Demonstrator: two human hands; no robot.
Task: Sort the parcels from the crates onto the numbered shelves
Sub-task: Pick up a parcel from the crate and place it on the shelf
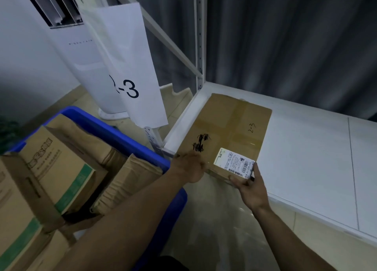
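box (230, 127) marked 2-3: flat on shelf (306, 148), left end | left hand (189, 166): grips box's near edge at shelf front | right hand (250, 186): pinches box's near right corner | crate (114, 127): left of shelf

The white shelf (306, 148) lies bare to the right of and behind the flat cardboard parcel (230, 127), which fills its near left corner. A perforated upright post (199, 46) and a slanting brace (173, 44) fence that end. The blue crate (126, 136), packed with boxes, stands just left; bare floor (214, 219) runs between
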